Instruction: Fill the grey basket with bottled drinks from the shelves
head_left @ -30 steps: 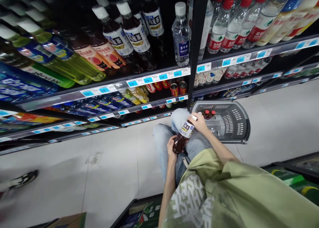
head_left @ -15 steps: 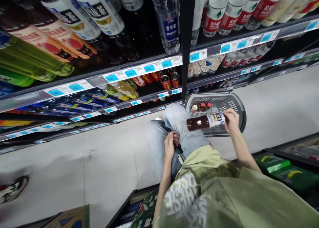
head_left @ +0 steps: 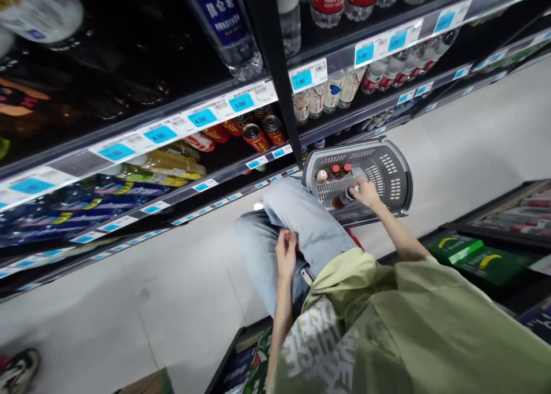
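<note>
My right hand (head_left: pixel 365 193) reaches down into a grey plastic shopping basket (head_left: pixel 402 190). Its fingers are closed round the top end of a dark drink bottle (head_left: pixel 343 199) with a pale label. The bottle is tilted low inside the basket, partly covered by the hand; whether it touches the bottom I cannot tell. Beside it in the basket stand several small bottles (head_left: pixel 334 171), two of them with red caps. My left hand (head_left: pixel 286 252) rests over my lap near the jeans, its fingers curled together with nothing visible in them.
Drink shelves (head_left: pixel 185 127) with price tags run along the far side, holding bottles and red cans (head_left: pixel 256 137). A dark upright post (head_left: pixel 275 55) divides them. Green boxes (head_left: pixel 473 256) stand at right, a cardboard box (head_left: pixel 148 382) below. Another person's shoe (head_left: pixel 19 371) is at lower left.
My right hand has lowered the dark bottle from above the basket down into it. My left hand stays on my lap. The view has shifted, bringing the shelves closer.
</note>
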The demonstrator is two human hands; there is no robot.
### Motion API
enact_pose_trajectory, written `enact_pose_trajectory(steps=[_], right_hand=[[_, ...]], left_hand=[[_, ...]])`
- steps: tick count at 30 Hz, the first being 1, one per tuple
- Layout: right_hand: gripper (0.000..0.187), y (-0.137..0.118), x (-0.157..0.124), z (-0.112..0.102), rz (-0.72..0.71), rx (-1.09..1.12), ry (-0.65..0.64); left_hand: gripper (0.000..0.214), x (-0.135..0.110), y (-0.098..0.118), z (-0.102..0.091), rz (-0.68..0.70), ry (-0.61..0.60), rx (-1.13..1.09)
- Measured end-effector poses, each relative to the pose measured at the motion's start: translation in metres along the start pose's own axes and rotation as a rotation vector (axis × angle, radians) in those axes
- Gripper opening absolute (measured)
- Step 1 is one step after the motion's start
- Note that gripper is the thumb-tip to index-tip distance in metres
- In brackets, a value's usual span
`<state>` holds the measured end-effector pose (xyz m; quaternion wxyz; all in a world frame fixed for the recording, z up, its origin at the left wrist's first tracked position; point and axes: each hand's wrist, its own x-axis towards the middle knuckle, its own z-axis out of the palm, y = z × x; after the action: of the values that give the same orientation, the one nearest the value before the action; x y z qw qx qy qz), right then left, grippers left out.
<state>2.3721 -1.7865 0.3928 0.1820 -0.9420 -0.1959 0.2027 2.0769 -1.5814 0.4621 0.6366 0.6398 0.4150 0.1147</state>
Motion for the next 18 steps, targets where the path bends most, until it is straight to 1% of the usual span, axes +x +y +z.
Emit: enact_pose_trajectory(steps=[3, 5, 10, 12, 14, 18], right_hand=[[0.019, -0.010, 0.014, 0.044, 0.028, -0.048, -0.136], [0.023, -0.019, 0.022, 0.072, 0.051, -0.055, -0.194], [0.024, -0.035, 0.044, 0.134, 0.173, -0.029, -0.217], [0.026, -0.038, 0.053, 0.153, 0.209, -0.037, -0.212], [0.027, -0.039, 0.061, 0.168, 0.243, -0.040, -0.196], [0.028, -0.041, 0.071, 0.185, 0.265, -0.019, -0.168]], left_hand=[[0.044, 0.000, 0.002, -0.003, -0.003, -0.015, 0.061], [0.042, 0.000, 0.004, -0.004, -0.010, -0.029, 0.093], [0.038, 0.000, 0.004, -0.005, -0.054, -0.042, 0.104], [0.035, -0.001, 0.004, -0.006, -0.067, -0.042, 0.112], [0.033, -0.001, 0.003, -0.006, -0.079, -0.050, 0.117], [0.031, 0.002, 0.003, -0.008, -0.100, -0.059, 0.117]])
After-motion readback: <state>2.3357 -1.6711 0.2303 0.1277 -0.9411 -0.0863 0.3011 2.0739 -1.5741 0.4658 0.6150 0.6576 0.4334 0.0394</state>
